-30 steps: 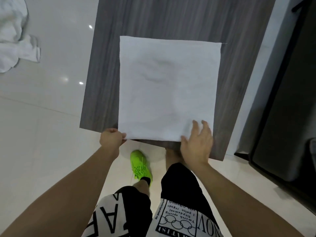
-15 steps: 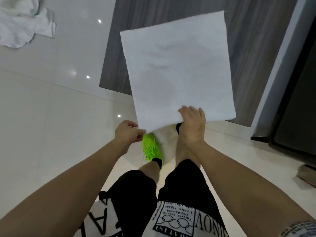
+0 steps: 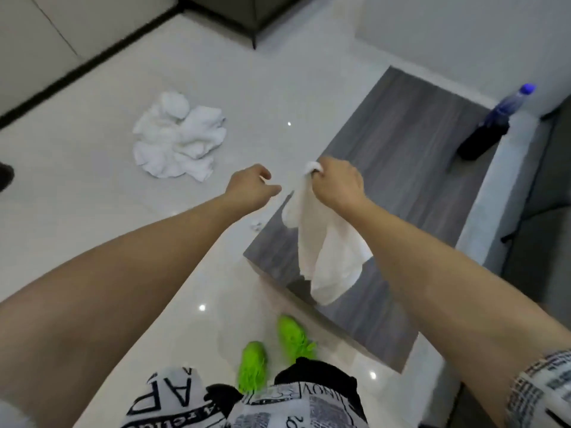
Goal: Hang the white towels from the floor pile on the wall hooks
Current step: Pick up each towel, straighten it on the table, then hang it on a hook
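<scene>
My right hand (image 3: 338,185) is closed around the top of a white towel (image 3: 324,242), which hangs limp below it over the near corner of a grey wooden table (image 3: 411,156). My left hand (image 3: 251,186) is just to the left of it, loosely curled and holding nothing. A pile of crumpled white towels (image 3: 179,140) lies on the white tiled floor, farther away and to the left of both hands. No wall hooks are in view.
A blue-capped bottle (image 3: 491,125) stands on the far right part of the table. A dark cabinet (image 3: 247,13) stands at the far wall. My green shoes (image 3: 272,356) are on the floor next to the table's near edge. A dark sofa (image 3: 537,242) flanks the table's right side.
The towel, held flat and spread by both hands before, now dangles bunched from my right hand alone. My left hand has let go. The view has swung left, showing the floor pile.
</scene>
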